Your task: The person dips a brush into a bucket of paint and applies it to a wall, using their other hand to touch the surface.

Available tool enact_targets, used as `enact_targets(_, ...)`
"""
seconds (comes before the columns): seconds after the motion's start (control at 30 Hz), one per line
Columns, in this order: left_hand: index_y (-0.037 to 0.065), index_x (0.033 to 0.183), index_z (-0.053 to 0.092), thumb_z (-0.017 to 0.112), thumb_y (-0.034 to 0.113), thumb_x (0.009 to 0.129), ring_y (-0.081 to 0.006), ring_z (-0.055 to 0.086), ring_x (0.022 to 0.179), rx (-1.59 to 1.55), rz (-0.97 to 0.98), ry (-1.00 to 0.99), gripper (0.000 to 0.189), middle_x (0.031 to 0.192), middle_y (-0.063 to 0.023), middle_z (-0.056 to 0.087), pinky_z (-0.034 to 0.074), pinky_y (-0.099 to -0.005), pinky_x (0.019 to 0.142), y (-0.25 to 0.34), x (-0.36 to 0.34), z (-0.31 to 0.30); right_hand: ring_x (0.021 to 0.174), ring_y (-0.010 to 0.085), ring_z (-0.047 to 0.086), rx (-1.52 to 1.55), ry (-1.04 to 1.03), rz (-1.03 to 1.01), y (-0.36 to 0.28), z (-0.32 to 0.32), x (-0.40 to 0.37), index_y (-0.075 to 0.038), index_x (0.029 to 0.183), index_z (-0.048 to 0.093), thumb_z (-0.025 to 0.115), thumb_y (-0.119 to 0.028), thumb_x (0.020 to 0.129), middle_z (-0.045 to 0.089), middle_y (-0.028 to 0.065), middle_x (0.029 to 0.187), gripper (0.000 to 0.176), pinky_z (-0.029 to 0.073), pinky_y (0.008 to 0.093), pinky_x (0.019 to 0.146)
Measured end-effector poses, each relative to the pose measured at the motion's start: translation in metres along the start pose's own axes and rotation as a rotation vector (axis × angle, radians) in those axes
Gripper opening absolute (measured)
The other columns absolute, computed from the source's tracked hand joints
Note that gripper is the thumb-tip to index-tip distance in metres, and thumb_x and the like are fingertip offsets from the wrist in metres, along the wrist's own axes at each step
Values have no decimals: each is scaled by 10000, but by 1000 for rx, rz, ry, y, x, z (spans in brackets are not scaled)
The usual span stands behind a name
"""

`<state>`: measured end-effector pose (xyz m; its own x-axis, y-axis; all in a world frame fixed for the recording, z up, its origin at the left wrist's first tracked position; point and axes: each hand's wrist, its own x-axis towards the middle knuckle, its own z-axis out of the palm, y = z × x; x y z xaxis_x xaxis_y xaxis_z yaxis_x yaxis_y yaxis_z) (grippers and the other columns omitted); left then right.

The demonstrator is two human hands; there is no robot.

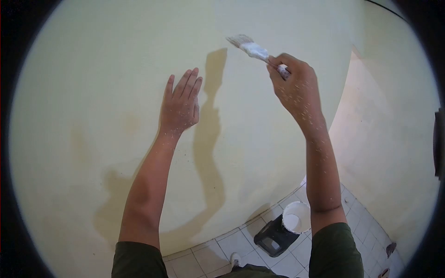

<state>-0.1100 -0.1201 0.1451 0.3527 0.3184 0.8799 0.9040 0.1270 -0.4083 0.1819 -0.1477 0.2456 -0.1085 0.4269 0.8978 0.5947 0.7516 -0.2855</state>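
Note:
My right hand (296, 81) grips a paintbrush (252, 48) by its handle, with the bristles pointing up and left in front of the wall. White paint coats the brush's middle, and small white specks dot the hand and forearm. Flat against the pale yellow wall (116, 55) lies my left hand (182, 103), its fingers stretched upward and holding nothing. A shadow of the right arm and brush falls on the wall between my two hands.
Below, a white bucket (296, 217) with white paint inside sits on a black stool (273, 238) on the tiled floor (213, 257). My shoe (235, 259) shows near the wall's foot. Another wall (389, 153) rises at the right, and a dark object (439, 143) cuts in at the right edge.

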Motion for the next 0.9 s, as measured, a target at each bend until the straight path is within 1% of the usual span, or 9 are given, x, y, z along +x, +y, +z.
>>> enact_targets(0.13,106,1444,508,585,161,847,-210,344,1507,-17,11,-12,605,1618,-60,393,237,-528,1261,1,-7,-5,818,412,688,-125,-5,-121,0,37,10,-61,1044,739,642,-87,928,707,232,867,154,543,500,723)
enact_targets(0.23,98,1422,523,581,152,835,-214,340,1512,-32,10,-25,591,1616,-67,398,229,-537,1262,-1,-3,-5,744,390,686,-182,-113,-88,16,60,1,-21,1091,729,643,-69,937,709,225,837,183,525,458,686)
enact_targets(0.27,92,1420,521,570,144,834,-215,336,1516,-46,7,-26,591,1619,-69,395,221,-540,1265,-1,-5,-5,773,401,693,-153,-159,-68,21,65,-7,-27,1106,719,623,-61,944,711,224,846,191,529,475,688)
enact_targets(0.37,94,1408,526,564,135,829,-208,330,1521,-29,10,-28,581,1621,-61,395,217,-541,1267,0,-2,-3,822,412,694,-164,-269,3,42,82,-45,-42,1080,700,591,-63,940,705,222,851,178,545,521,720)
enact_targets(0.5,124,1387,540,575,135,824,-184,328,1520,11,-2,-26,564,1617,-33,401,220,-533,1270,4,-2,-3,816,404,693,-259,-399,33,68,97,-111,-54,1097,698,557,-23,912,704,207,848,235,545,525,721)
enact_targets(0.6,147,1375,549,577,128,811,-168,332,1515,30,-11,-15,565,1617,-13,401,218,-522,1278,5,0,0,848,393,695,-308,-545,141,88,110,-167,-74,1103,696,562,-8,888,708,199,879,262,550,517,743)
enact_targets(0.73,157,1365,561,584,120,788,-153,354,1499,41,-17,-11,578,1606,5,413,232,-502,1279,4,1,-1,902,386,694,-277,-720,215,125,117,-215,-76,1040,715,615,-44,859,713,192,909,209,556,501,782)
enact_targets(0.8,148,1319,597,599,125,776,-151,382,1480,43,-14,23,544,1587,5,440,263,-494,1265,4,2,-1,930,390,689,-247,-784,265,131,112,-216,-76,979,732,653,-75,844,714,188,917,157,557,492,811)
enact_targets(0.9,143,1325,595,597,115,769,-143,387,1475,34,-22,22,556,1582,12,446,269,-483,1265,4,5,-4,947,403,683,-130,-759,218,127,100,-181,-75,879,748,701,-112,822,717,186,922,83,553,480,856)
